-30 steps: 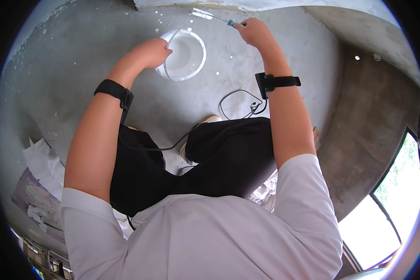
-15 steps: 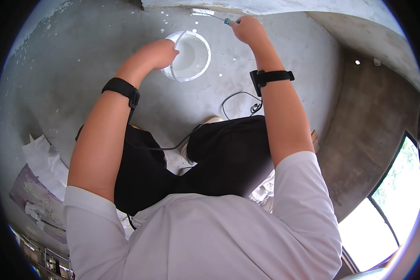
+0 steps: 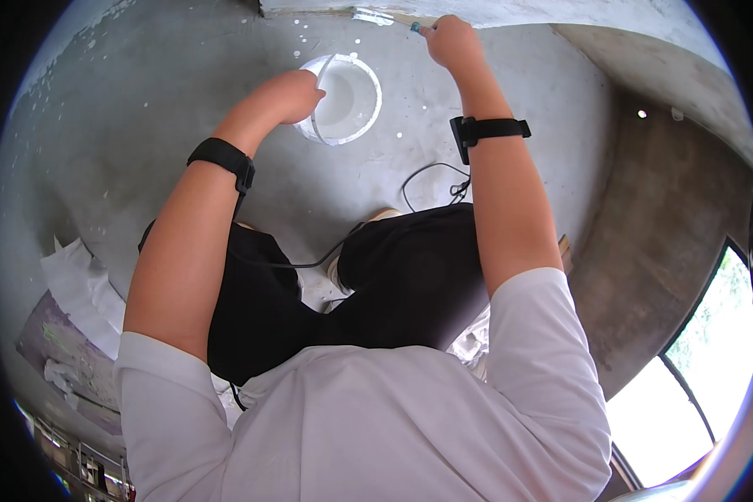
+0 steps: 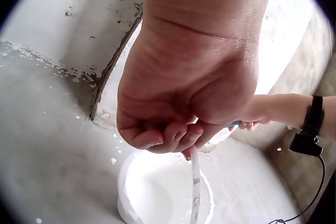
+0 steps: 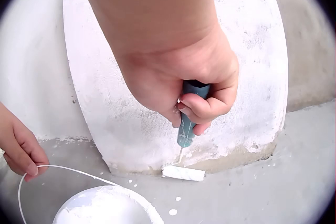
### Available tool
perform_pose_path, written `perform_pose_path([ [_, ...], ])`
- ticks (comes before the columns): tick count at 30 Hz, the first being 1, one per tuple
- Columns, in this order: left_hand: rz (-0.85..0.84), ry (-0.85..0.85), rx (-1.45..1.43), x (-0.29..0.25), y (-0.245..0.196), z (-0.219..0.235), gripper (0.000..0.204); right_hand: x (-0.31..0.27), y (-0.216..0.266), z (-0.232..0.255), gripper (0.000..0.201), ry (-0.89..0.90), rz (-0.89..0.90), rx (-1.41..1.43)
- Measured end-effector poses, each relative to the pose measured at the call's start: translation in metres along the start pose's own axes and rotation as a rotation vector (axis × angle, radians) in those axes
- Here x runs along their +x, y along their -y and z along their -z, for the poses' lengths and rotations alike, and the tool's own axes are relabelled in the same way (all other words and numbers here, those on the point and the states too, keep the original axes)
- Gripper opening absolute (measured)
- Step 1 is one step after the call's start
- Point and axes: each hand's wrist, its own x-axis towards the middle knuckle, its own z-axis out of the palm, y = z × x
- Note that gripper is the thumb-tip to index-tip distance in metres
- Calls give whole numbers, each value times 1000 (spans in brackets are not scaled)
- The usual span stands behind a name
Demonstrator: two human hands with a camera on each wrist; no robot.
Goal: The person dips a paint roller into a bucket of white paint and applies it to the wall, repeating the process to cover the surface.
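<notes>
My left hand [image 3: 289, 96] grips the thin white bail handle [image 4: 196, 192] of a white bucket [image 4: 125, 200], fingers curled round it. White paint [image 5: 102, 208] shows inside the bucket, which is in front of my feet in the head view. With my right hand [image 5: 205, 77] I hold a small paint roller by its teal handle [image 5: 187, 129], thumb and fingers wrapped around it. The white roller cover [image 5: 184, 173] lies at the foot of a white-painted wall section [image 5: 252, 66], along a bare greyish strip where wall meets floor.
White paint drops [image 5: 173, 212] dot the grey floor [image 3: 184, 100] around the bucket. A black cable [image 3: 406, 180] loops on the floor near my right wrist strap [image 3: 498, 129]. Crumpled white sheets [image 3: 79, 284] lie at the left, and a window [image 3: 694, 351] is at the right.
The roller in my right hand has moved forward, from over the floor up to the base of the wall. My left hand still holds the bucket handle; the view has shifted slightly.
</notes>
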Motion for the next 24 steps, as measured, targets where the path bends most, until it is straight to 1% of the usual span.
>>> perform_pose_path([
  [4,-3,22,-13,0,-4,2,32,-1,-22,20,38,-53,19,0],
  [6,-22,5,-10,1,-4,1,32,-7,-30,33,36,-82,40,27],
  [10,-42,-5,3,3,-4,0,33,-18,-35,50,36,-35,-12,97],
  [12,-32,3,-18,5,-5,0,33,-20,-34,45,36,-76,6,33],
  [15,-25,11,-28,4,-6,1,33,-16,-25,29,37,-85,37,-1],
  [20,-23,-1,-12,2,-5,3,33,-13,-4,-2,38,-64,2,-15],
  [24,-30,-8,-12,0,-5,4,33,-10,-6,-5,38,-78,6,25],
])
